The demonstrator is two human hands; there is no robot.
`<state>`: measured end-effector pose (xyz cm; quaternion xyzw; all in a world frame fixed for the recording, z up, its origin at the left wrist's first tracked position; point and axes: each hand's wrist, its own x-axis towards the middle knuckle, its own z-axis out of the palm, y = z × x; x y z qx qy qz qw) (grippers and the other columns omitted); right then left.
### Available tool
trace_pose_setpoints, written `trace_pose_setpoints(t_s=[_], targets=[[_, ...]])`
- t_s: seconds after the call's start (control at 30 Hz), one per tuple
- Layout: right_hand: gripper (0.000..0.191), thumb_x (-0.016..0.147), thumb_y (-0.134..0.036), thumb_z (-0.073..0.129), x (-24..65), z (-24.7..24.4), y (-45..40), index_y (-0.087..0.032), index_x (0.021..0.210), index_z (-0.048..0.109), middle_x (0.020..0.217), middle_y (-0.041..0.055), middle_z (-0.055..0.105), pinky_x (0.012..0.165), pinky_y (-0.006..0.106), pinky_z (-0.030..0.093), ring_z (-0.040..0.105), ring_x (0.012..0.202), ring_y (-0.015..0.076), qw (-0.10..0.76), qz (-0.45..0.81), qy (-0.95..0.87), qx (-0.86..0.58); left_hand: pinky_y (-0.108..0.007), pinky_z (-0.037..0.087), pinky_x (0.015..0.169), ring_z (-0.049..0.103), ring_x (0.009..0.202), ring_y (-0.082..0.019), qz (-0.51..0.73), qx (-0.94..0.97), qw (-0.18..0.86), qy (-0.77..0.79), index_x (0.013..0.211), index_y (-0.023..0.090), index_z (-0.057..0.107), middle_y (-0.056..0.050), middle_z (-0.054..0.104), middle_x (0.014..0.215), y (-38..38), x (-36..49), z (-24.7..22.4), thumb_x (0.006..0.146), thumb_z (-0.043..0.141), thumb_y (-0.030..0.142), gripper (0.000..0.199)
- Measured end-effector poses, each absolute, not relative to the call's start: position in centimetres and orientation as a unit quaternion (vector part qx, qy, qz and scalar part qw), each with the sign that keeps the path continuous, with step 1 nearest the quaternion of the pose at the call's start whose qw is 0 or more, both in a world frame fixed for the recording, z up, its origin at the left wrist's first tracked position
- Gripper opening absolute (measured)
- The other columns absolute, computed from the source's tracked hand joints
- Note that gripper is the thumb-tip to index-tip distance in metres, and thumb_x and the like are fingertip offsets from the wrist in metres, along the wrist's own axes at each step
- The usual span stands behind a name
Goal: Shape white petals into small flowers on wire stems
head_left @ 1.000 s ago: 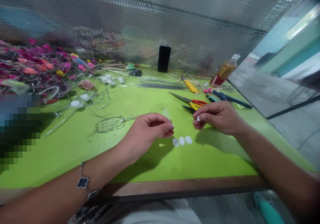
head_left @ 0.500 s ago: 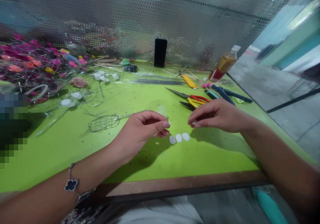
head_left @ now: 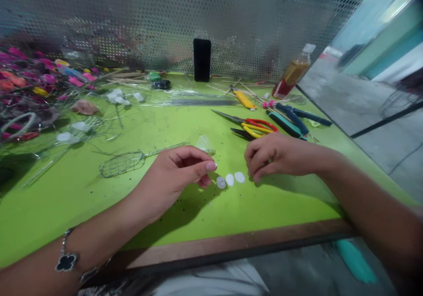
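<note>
In the head view, three white oval discs [head_left: 229, 179] lie in a row on the green tabletop [head_left: 66, 212], between your hands. Your left hand [head_left: 173, 175] curls with thumb and fingertips pressed together, and your right hand [head_left: 280, 157] bends its fingers down just beside the row. You cannot tell whether either pinches anything (the fingers hide it). An oval wire frame [head_left: 122, 164] lies uncovered to the left, and a clear film scrap [head_left: 204, 144] sits just beyond your left fingertips. More white pieces [head_left: 119, 97] lie further left and far, near a flower pile [head_left: 20, 82] cut off by the frame's edge.
</note>
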<state>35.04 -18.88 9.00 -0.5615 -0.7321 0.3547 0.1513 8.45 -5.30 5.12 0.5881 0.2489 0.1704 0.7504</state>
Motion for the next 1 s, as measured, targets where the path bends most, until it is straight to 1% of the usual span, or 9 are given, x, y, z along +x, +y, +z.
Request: trace_pose_setpoints(t_s=[0.1,0.2,0.3,0.43,0.6,0.73,0.8,0.93,1.0], targets=[[0.014,0.094,-0.037,0.084,35.1,8.5,-18.8,-0.025,0.096,0.089,0.092,0.0016,0.083,0.076,0.027,0.054,0.076,0.081,0.0164,0.134,0.354,-0.722,-0.580,-0.020,0.056,0.061,0.068,0.059,-0.011,0.169,0.599,0.742,0.250,0.085,0.019,0.084,0.000,0.077,0.068,-5.3,8.3,5.2,0.084,0.095,0.028,0.014],[0.016,0.090,-0.039,0.087,35.5,8.2,-18.8,-0.024,0.097,0.088,0.088,0.0005,0.085,0.073,0.027,0.053,0.076,0.079,0.0172,0.128,0.361,-0.699,-0.604,-0.021,0.054,0.059,0.066,0.057,-0.010,0.173,0.604,0.735,0.254,0.084,0.019,0.084,0.000,0.075,0.068,-5.3,8.3,5.4,0.082,0.095,0.029,0.016],[0.019,0.090,-0.043,0.086,36.0,8.6,-19.0,-0.025,0.093,0.088,0.089,0.0013,0.086,0.076,0.028,0.056,0.078,0.081,0.0188,0.159,0.372,-0.679,-0.613,-0.022,0.054,0.058,0.065,0.057,-0.011,0.173,0.607,0.732,0.256,0.083,0.020,0.084,0.001,0.075,0.071,-5.3,8.4,5.4,0.081,0.096,0.030,0.016],[0.019,0.091,-0.044,0.085,36.5,9.2,-19.2,-0.026,0.097,0.089,0.093,0.0018,0.086,0.076,0.028,0.059,0.078,0.081,0.0188,0.209,0.343,-0.675,-0.619,-0.022,0.054,0.058,0.066,0.057,-0.011,0.169,0.613,0.728,0.255,0.083,0.021,0.083,0.001,0.075,0.071,-5.3,8.4,5.4,0.081,0.095,0.032,0.017],[0.013,0.095,-0.032,0.078,36.1,8.6,-19.1,-0.024,0.097,0.089,0.095,0.0029,0.086,0.078,0.028,0.060,0.079,0.083,0.0180,0.151,0.376,-0.708,-0.578,-0.022,0.051,0.056,0.065,0.056,-0.012,0.167,0.628,0.714,0.261,0.083,0.020,0.083,0.000,0.074,0.069,-5.3,8.3,5.6,0.079,0.097,0.035,0.021],[0.011,0.094,-0.024,0.076,35.4,8.4,-19.0,-0.023,0.095,0.087,0.092,0.0029,0.083,0.076,0.028,0.058,0.076,0.080,0.0165,0.125,0.353,-0.739,-0.560,-0.022,0.050,0.055,0.064,0.055,-0.012,0.158,0.634,0.710,0.262,0.083,0.020,0.082,0.000,0.073,0.067,-5.3,8.3,5.6,0.080,0.096,0.036,0.021],[0.011,0.094,-0.024,0.075,35.4,8.7,-19.2,-0.022,0.094,0.086,0.093,0.0033,0.082,0.077,0.028,0.059,0.075,0.081,0.0164,0.140,0.339,-0.743,-0.560,-0.022,0.051,0.055,0.063,0.055,-0.011,0.159,0.632,0.712,0.261,0.082,0.020,0.082,0.000,0.073,0.068,-5.3,8.3,5.7,0.079,0.097,0.036,0.022],[0.008,0.094,-0.027,0.077,35.8,9.7,-19.6,-0.024,0.095,0.084,0.111,0.0052,0.084,0.083,0.029,0.064,0.079,0.094,0.0187,0.227,0.335,-0.702,-0.586,-0.021,0.050,0.055,0.063,0.054,-0.011,0.158,0.634,0.708,0.267,0.081,0.021,0.082,0.000,0.074,0.069,-5.4,8.3,5.8,0.078,0.097,0.036,0.022],[0.009,0.093,-0.029,0.077,35.9,9.8,-19.8,-0.024,0.098,0.083,0.110,0.0046,0.085,0.082,0.028,0.065,0.080,0.094,0.0187,0.244,0.362,-0.668,-0.602,-0.022,0.050,0.055,0.063,0.054,-0.012,0.157,0.636,0.705,0.273,0.081,0.020,0.082,0.000,0.074,0.068,-5.4,8.3,5.8,0.078,0.096,0.036,0.021]])
